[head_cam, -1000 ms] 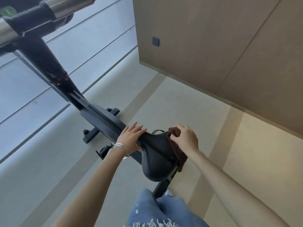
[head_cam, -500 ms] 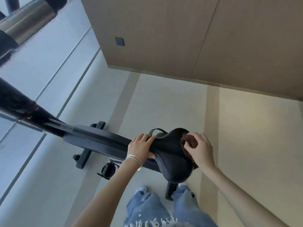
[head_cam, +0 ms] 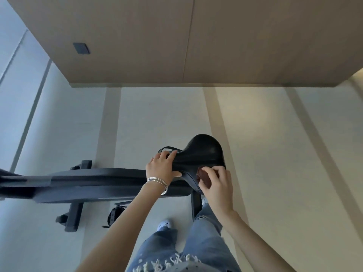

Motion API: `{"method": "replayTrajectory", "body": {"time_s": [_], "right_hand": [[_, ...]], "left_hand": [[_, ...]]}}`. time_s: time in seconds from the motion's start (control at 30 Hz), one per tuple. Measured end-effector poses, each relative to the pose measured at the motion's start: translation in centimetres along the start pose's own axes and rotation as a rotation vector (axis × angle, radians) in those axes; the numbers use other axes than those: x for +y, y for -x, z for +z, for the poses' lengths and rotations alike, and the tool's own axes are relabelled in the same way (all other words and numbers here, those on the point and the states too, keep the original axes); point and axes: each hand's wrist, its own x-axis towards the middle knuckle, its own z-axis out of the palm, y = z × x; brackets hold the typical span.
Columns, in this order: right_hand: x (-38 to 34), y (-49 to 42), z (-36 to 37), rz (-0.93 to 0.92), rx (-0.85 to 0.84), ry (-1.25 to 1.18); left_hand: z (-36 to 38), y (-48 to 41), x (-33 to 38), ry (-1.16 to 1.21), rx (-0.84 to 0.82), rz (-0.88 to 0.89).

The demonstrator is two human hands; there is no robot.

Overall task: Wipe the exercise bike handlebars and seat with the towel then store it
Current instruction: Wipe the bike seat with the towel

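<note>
The black bike seat [head_cam: 204, 152] sits in the middle of the head view, its wide end pointing away from me. My left hand [head_cam: 162, 167], with thin bracelets on the wrist, grips the seat's narrow nose. Against the seat's near right side, my right hand [head_cam: 216, 185] presses a bunched dark brown towel [head_cam: 203, 176]; most of the towel is hidden under the fingers. The dark bike frame [head_cam: 94, 183] runs left from under the seat. The handlebars are out of view.
A tan wood-panelled wall [head_cam: 137, 40] with a small dark switch plate [head_cam: 81, 48] stands beyond the seat. A pedal [head_cam: 115, 213] and a floor stabiliser bar [head_cam: 73, 216] lie low on the left. My legs in blue jeans [head_cam: 182, 250] stand beside the seat post.
The view has swung right, so the handlebars have left the frame. My right hand has slid the towel from the seat's far right side toward its near side. My left hand stays on the nose.
</note>
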Motion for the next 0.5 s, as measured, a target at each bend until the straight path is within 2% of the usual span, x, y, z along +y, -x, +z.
{"method": "replayTrajectory", "body": {"time_s": [0.13, 0.33, 0.5], "right_hand": [[-2.3, -2.9, 0.9, -0.092, -0.055, 0.125], [-3.8, -4.8, 1.7, -0.124, -0.067, 0.157], [1.0, 0.8, 0.3, -0.373, -0.026, 0.18]], "left_hand": [[-1.1, -0.2, -1.3, 0.056, -0.082, 0.042], [-1.0, -0.1, -1.3, 0.082, -0.07, 0.032], [-0.9, 0.0, -1.3, 0.078, -0.067, 0.037]]}}
